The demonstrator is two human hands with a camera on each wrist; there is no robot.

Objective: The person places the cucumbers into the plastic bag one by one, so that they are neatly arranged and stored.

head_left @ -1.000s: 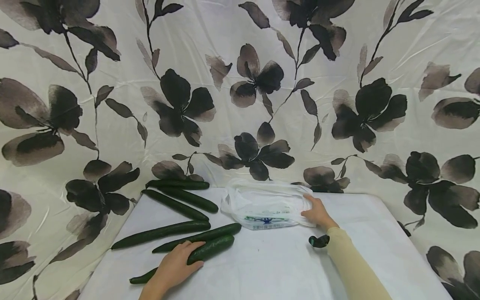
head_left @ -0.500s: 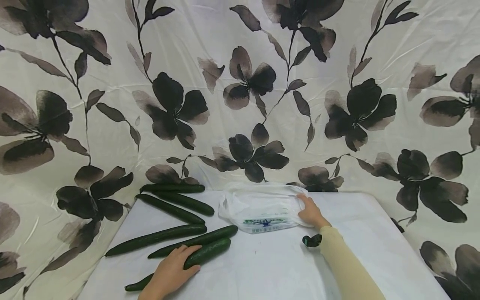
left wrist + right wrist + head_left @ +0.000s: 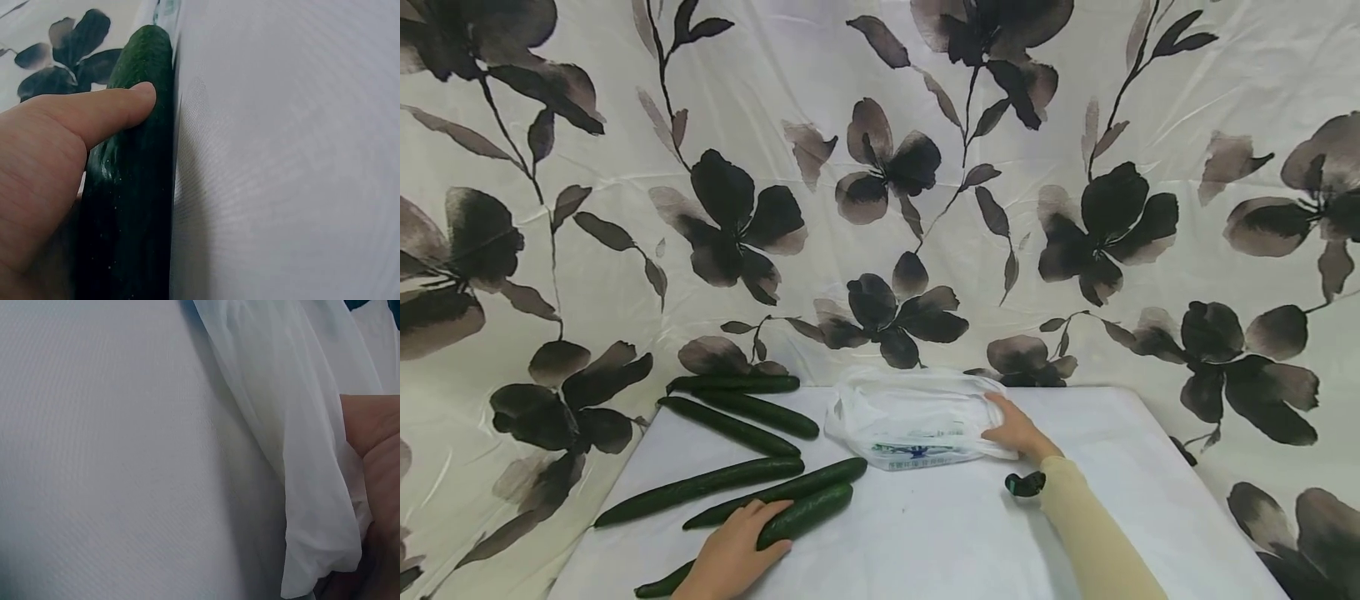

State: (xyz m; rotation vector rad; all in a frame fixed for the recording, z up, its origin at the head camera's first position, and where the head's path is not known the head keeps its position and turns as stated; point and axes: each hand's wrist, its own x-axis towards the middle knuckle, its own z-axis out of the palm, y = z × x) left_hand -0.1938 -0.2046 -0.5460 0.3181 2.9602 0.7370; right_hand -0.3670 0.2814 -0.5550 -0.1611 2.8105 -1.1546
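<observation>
Currently, one cucumber [image 3: 811,514] is gripped by the left hand [image 3: 733,550] at the front left of the white-covered table [image 3: 940,542], near five other cucumbers [image 3: 700,493]. Toward the back, the right edge of a printed white plastic bag [image 3: 910,421] is held between thumb and fingers by the right hand [image 3: 1018,429].

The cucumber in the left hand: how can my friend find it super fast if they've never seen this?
Start with the white table in front of the flowery cloth. On its left side, beside a white plastic bag, several cucumbers lie spread out. Go to the nearest one, the held cucumber: it's the only one that the left hand grips.
</observation>
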